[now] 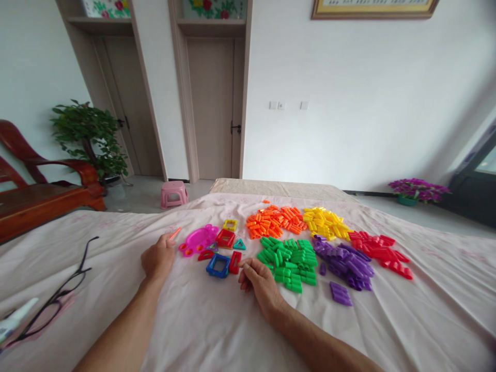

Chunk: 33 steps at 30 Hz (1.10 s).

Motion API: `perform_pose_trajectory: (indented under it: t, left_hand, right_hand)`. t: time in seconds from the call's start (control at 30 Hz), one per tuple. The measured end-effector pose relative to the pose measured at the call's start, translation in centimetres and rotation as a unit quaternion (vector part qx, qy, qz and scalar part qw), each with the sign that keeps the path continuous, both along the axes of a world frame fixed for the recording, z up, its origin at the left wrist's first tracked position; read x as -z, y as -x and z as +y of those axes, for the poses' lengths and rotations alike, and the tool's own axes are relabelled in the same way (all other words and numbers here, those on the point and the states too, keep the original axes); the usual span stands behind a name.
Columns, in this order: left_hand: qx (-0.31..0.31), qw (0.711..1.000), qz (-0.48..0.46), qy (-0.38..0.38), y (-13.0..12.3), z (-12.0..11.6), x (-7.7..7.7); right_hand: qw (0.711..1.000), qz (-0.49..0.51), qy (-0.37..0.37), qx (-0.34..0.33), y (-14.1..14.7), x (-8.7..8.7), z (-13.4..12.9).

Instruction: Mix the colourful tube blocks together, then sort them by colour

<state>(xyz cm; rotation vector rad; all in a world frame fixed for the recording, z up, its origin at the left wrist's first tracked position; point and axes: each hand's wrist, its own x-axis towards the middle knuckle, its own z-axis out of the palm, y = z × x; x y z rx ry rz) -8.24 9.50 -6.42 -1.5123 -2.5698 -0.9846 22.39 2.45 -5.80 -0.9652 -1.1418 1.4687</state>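
Note:
My left hand (pixel 158 258) is closed around a thin orange stick (pixel 175 234) that pokes out past the fingers. To its right lies a pink palette-shaped plastic tray (pixel 200 238) with small round parts. My right hand (pixel 260 285) has its fingers curled together beside a red magnetic tile (pixel 234 262); whether anything is inside them is hidden. Around there lie a blue square frame tile (pixel 217 266), a red square tile (pixel 225 238), a yellow square tile (pixel 230 225) and a teal triangle tile (pixel 239 244). Green plastic tube pieces (pixel 289 258) are piled just beyond my right hand.
Farther right are piles of orange (pixel 275 221), yellow (pixel 326 223), purple (pixel 349 263) and red pieces (pixel 382 250). Black-framed glasses (pixel 58 299) and a white tube (pixel 17 320) rest at the left. A pink stool (pixel 174 195) stands beyond the cloth-covered table (pixel 194 320).

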Motion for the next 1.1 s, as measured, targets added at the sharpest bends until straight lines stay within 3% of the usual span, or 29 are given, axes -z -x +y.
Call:
perform_pose_trajectory:
  t: [0.13,0.3,0.43,0.87,1.1]
  left_hand:
    - [-0.001,0.998,0.068,0.016,-0.4,-0.4,-0.1]
    - [0.078,0.989,0.123,0.006,-2.6,-0.9,-0.6]
    - [0.115,0.985,0.121,0.04,-3.8,-0.6,-0.3]
    - [0.101,0.991,-0.039,0.083,-2.0,0.5,0.4]
    - [0.086,0.986,-0.143,-0.014,-1.5,0.8,0.4]
  right_hand:
    - [1.0,-0.002,-0.005,0.003,0.1,0.0,0.0]
    - [1.0,0.0,-0.006,0.007,0.2,-0.4,-0.2]
    - [1.0,0.003,-0.008,0.006,0.2,-0.5,-0.3]
    - [1.0,-0.004,-0.016,0.01,0.2,-0.4,-0.3]
    - [1.0,-0.012,-0.018,0.014,0.2,-0.4,-0.3]
